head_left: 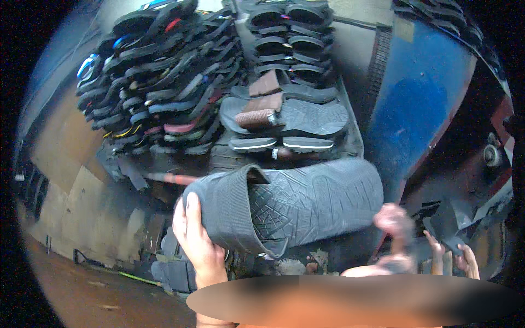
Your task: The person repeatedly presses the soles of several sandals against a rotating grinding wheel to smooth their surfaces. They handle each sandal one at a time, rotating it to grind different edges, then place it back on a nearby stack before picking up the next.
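Seen from the head camera, a worker's left hand (205, 246) grasps a dark sandal (320, 202) at its strapped end, fingers (192, 210) clasped about the edge beside the wide strap (227, 210). The sandal is held up in front of the bench (353, 139), footbed facing the camera and its other end to the right. There the right hand (394, 235), blurred, is close to the rim; whether its fingers grip, touch or are free cannot be told. Handling it well would seem to call for a firm left grip that does not crush the strap, with the far end steadied so the sole does not twist. Behind, the dark bench carries a slanting pile (164, 93) of footwear, a paired stack (290, 46) and, nearer, soles with a brown strap (260, 112). A blue panel (415, 104) rises at right, above a co-worker's hands (467, 261) around a dark piece; brown floor (104, 298) shows at lower left.
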Demonstrator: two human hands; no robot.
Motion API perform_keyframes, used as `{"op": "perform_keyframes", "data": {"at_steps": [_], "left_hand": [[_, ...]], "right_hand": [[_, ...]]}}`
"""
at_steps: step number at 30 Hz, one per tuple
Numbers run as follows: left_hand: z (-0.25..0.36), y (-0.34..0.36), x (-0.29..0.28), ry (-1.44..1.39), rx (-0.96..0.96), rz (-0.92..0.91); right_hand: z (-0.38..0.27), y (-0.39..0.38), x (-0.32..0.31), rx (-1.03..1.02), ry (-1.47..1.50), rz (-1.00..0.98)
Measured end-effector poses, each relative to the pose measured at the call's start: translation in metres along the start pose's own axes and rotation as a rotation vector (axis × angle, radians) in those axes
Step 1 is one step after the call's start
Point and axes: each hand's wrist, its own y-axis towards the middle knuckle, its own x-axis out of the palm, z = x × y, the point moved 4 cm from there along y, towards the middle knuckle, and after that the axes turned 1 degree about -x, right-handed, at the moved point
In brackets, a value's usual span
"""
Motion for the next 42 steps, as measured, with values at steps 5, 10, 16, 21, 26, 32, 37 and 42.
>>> {"op": "perform_keyframes", "data": {"at_steps": [5,10,16,21,26,32,37,42], "left_hand": [[0.022,0.016,0.003,0.185,-0.208,-0.171],[0.018,0.039,0.010,-0.705,-0.403,-0.669],[-0.009,0.022,-0.070,-0.253,-0.413,-0.368],[-0.044,-0.026,-0.146,-0.135,-0.547,-0.252],[-0.057,-0.078,-0.229,-0.091,-0.632,0.049],[-0.035,-0.110,-0.286,-0.067,-0.532,0.226],[-0.022,-0.111,-0.287,-0.018,-0.510,0.321],[-0.015,-0.103,-0.322,0.180,-0.368,0.380]], "right_hand": [[-0.004,0.060,0.001,-0.319,0.210,-0.231],[-0.041,0.093,0.034,-0.567,0.376,-0.445],[-0.003,0.201,0.079,-0.393,-0.075,-0.152],[0.083,0.228,0.161,-0.020,-0.310,-0.562],[0.092,0.205,0.175,0.064,-0.447,-0.679],[0.093,0.231,0.167,0.087,-0.217,-0.498],[0.096,0.211,0.181,0.030,-0.277,-0.557],[0.089,0.211,0.175,0.011,-0.276,-0.553]]}}
